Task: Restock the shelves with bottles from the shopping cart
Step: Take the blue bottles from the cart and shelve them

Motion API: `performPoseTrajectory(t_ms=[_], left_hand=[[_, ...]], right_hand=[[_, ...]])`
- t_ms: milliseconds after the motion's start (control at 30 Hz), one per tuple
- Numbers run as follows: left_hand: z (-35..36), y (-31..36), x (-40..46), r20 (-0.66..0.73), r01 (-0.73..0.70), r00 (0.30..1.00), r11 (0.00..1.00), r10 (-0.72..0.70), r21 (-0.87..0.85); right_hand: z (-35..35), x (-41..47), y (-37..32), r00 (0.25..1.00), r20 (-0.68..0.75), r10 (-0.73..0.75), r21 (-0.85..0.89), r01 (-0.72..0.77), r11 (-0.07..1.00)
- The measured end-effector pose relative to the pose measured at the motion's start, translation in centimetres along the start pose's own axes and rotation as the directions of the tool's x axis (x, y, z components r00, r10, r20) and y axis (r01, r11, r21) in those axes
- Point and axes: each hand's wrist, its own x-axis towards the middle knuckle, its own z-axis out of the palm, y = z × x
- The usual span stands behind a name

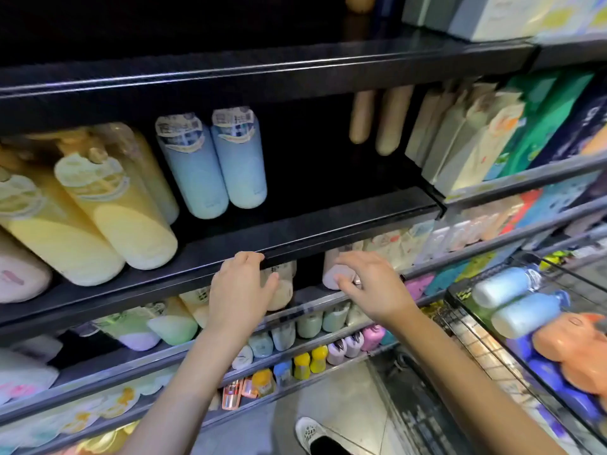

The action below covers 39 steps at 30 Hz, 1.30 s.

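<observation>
Mid-restock, by my read. Two bottles are going onto the same shelf right now, just under the black shelf edge [328, 231].

Pale pink round-bottomed plastic bottle [336, 274]: lying with its base toward the camera, at the shelf front. Right hand [371, 284] is on top of it, fingers [345, 287] curled over its base end, so grasping it or pushing it in; can't tell which.

Cream translucent plastic bottle [282, 287]: just left of the pink one, with a dark gap between them. Left hand [238, 287] grasps it, thumb across the front and the other fingers curled round the top under the shelf edge.

Not finished: the black wire shopping cart [460, 310] at right holds more stock. Two light-blue cylindrical bottles [512, 297] lie on top, an orange moulded bottle [578, 346] beside them, and deep-blue bottles [555, 382] underneath.

Open space left: the shelf above has a wide dark gap to the right of two light-blue standing bottles [213, 162]. Those match the cart's blue ones, so that gap is the likely slot for them.

Yellow pump bottles [108, 205] at far left look full-faced.

Lower shelves are packed with small bottles; blurred, no detail.
</observation>
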Motion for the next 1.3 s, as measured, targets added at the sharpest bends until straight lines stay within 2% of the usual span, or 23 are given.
performPoseTrajectory(t_ms=[100, 233, 333, 433, 533, 600, 667, 767, 900, 1133, 1300], left_hand=[[2.7, 3.2, -1.7, 0.062, -0.226, 0.970, 0.967, 0.234, -0.114], [8.2, 9.1, -4.8, 0.248, -0.397, 0.857, 0.885, 0.452, -0.243], [12.0, 14.0, -8.1, 0.363, -0.464, 0.752, 0.833, 0.551, -0.302], [14.6, 18.8, -10.6, 0.404, -0.586, 0.606, 0.728, 0.685, -0.357], [16.3, 23.3, -11.9, 0.402, -0.685, 0.493, 0.629, 0.772, -0.368], [17.6, 26.1, -12.1, 0.391, -0.726, 0.450, 0.584, 0.803, -0.364], [18.9, 28.7, -12.1, 0.400, -0.732, 0.434, 0.575, 0.808, -0.367], [21.0, 32.3, -12.0, 0.407, -0.705, 0.452, 0.598, 0.794, -0.382], [23.4, 34.6, -12.0, 0.475, -0.649, 0.483, 0.665, 0.735, -0.370], [25.7, 35.2, -8.2, 0.577, -0.558, 0.532, 0.769, 0.619, -0.311], [29.6, 38.4, -2.0, 0.631, -0.592, 0.476, 0.754, 0.613, -0.285]], right_hand=[[-0.1, -6.1, 1.8, 0.992, -0.059, 0.113, -0.019, -0.115, 0.993], [-0.8, -15.7, 4.6, 0.939, -0.089, 0.331, -0.099, -0.339, 0.936], [-2.1, -23.3, 6.8, 0.847, -0.141, 0.513, -0.077, -0.526, 0.847], [-3.5, -29.7, 9.0, 0.732, -0.182, 0.657, -0.062, -0.675, 0.735], [-4.8, -33.8, 11.6, 0.638, -0.233, 0.734, -0.022, -0.758, 0.652], [-5.7, -35.4, 13.5, 0.601, -0.254, 0.758, -0.010, -0.785, 0.620], [-6.6, -36.4, 15.8, 0.574, -0.257, 0.778, -0.004, -0.805, 0.593], [-7.7, -36.6, 19.3, 0.556, -0.308, 0.772, 0.028, -0.806, 0.592], [-8.8, -35.5, 23.3, 0.600, -0.274, 0.751, -0.009, -0.783, 0.622], [-9.8, -31.9, 28.7, 0.633, -0.215, 0.744, 0.063, -0.751, 0.657], [-10.1, -28.0, 34.0, 0.600, -0.176, 0.780, 0.081, -0.781, 0.619]])
